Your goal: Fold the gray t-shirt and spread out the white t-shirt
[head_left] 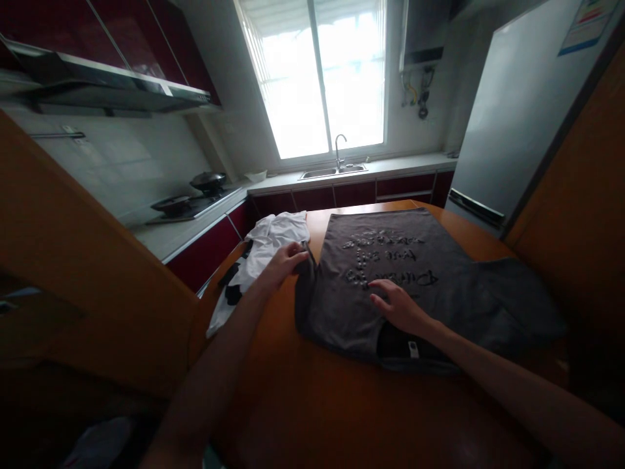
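Observation:
A dark grey T-shirt with shiny lettering lies spread on the wooden table, its neckline and white label toward me. My left hand pinches the edge of the shirt's left sleeve, which is bent up and inward. Over the printed chest, my right hand hovers or rests with its fingers apart and nothing in them; whether it touches the cloth I cannot tell. The other sleeve stretches out to the right.
A white garment with black patches lies at the table's left. Beyond the table stand a counter with a sink and a stove with pans. A refrigerator is at the right, and wooden panels flank both sides.

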A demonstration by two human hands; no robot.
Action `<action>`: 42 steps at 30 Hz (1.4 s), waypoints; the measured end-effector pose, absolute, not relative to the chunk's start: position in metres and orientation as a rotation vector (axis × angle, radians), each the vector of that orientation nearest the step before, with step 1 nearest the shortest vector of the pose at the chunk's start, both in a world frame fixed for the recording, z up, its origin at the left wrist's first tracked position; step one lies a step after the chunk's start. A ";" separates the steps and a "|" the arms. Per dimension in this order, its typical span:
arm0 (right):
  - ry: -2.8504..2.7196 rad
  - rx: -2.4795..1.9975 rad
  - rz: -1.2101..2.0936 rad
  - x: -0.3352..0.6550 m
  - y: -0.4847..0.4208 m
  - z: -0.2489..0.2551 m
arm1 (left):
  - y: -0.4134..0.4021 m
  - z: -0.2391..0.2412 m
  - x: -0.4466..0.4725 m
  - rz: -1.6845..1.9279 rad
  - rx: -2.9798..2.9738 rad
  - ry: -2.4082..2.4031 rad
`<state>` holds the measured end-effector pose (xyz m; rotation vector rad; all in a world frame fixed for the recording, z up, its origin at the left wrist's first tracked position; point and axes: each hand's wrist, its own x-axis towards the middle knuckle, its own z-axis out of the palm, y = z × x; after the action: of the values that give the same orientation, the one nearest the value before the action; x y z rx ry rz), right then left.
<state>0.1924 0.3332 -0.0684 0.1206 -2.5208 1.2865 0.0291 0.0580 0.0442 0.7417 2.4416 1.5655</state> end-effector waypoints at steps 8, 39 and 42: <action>-2.134 -0.189 2.303 0.185 0.322 -0.073 | 0.131 -0.010 0.018 1.289 1.216 2.617; -2.845 0.507 0.696 0.215 0.311 -0.066 | 0.110 -0.077 -0.005 0.317 1.107 3.008; -2.961 0.545 0.687 0.217 0.312 -0.066 | 0.102 -0.080 -0.015 0.385 1.016 2.979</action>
<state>0.2169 0.3116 -0.0657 0.5455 -2.9611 0.6868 -0.0150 0.1020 -0.0798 1.0160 2.9790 0.3851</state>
